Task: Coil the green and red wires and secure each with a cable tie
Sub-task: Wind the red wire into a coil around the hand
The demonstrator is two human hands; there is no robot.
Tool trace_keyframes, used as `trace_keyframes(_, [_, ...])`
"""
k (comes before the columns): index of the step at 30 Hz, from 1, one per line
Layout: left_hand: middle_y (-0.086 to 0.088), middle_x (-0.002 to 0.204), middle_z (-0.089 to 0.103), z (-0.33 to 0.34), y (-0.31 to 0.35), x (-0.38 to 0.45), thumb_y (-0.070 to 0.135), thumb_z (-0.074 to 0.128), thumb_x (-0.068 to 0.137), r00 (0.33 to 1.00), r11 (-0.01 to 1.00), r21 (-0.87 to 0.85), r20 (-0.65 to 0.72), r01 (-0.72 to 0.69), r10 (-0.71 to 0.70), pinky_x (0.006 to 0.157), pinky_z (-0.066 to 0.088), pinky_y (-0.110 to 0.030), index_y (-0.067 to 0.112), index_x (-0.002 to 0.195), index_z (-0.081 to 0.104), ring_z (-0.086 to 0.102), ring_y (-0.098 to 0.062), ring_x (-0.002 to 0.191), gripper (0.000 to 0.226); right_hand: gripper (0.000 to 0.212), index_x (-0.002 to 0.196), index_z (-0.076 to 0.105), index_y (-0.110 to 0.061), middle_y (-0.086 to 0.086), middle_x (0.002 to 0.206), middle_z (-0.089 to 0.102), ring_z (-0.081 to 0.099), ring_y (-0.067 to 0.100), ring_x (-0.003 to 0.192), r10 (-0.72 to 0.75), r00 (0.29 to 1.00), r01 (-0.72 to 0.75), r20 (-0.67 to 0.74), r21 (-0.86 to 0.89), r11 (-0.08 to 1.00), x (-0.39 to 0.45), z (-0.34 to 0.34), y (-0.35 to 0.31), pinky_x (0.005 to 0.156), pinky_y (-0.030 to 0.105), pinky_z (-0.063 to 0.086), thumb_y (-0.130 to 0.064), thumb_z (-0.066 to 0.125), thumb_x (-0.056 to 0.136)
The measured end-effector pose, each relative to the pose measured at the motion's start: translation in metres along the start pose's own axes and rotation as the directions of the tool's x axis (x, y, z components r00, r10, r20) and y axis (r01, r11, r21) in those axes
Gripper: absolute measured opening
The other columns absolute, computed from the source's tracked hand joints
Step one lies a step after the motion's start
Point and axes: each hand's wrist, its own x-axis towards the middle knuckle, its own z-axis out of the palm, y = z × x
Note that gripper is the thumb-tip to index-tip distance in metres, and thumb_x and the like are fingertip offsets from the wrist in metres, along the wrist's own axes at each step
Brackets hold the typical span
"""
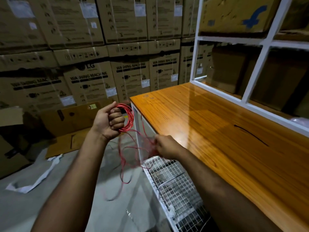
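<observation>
Our left hand (110, 121) gripped the red wire (128, 118) coil in a closed fist beside the table (209, 124); our right hand (164, 147) pinched the blurred loose strand below. We judged each loop should match the coil, untangling slack first

We see stacked cardboard boxes (90, 81) marked "WASHING MACHINE" walling the far side, with flattened cardboard (66, 131) and a white strip (41, 174) lying on the grey floor (50, 206). At right, a glossy orange wooden table (217, 131) reflects light beneath a white shelf frame (260, 64) holding more boxes, and a white wire basket (175, 186) hangs beside the table.
</observation>
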Motion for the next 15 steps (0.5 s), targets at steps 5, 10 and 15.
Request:
trace_keyframes(5, [0.012, 0.048, 0.011, 0.011, -0.008, 0.002, 0.031, 0.064, 0.078, 1.000, 1.000, 0.006, -0.004, 0.008, -0.008, 0.032, 0.010, -0.018, 0.024, 0.056, 0.038, 0.008, -0.006, 0.039, 0.035, 0.006, 0.101, 0.054, -0.002, 0.011, 0.084, 0.068, 0.068, 0.015, 0.066, 0.057, 0.998, -0.057, 0.000, -0.019, 0.998, -0.002, 0.004, 0.010, 0.056, 0.018, 0.054, 0.001, 0.049, 0.099])
trace_keyframes(10, [0.011, 0.047, 0.011, 0.018, -0.014, 0.004, 0.034, 0.047, 0.092, 0.999, 1.000, 0.023, -0.038, 0.020, -0.019, 0.033, 0.008, -0.018, 0.023, 0.053, 0.039, 0.007, -0.006, 0.040, 0.041, 0.010, 0.099, 0.052, -0.009, 0.020, 0.100, 0.069, 0.071, 0.024, 0.079, 0.185, 0.977, -0.201, 0.106, 0.162, 0.966, -0.005, 0.007, 0.011, 0.066, 0.036, 0.059, 0.000, 0.050, 0.098])
trace_keyframes(15, [0.012, 0.048, 0.011, 0.017, -0.016, 0.005, 0.030, 0.066, 0.078, 0.998, 0.998, 0.022, 0.022, 0.051, -0.051, 0.031, 0.011, -0.017, 0.022, 0.054, 0.041, 0.008, -0.006, 0.038, 0.036, 0.015, 0.108, 0.056, -0.006, 0.015, 0.102, 0.069, 0.071, 0.026, 0.086, 0.248, 0.965, -0.257, 0.090, 0.107, 0.961, -0.009, 0.009, 0.008, 0.070, 0.028, 0.059, 0.000, 0.053, 0.095])
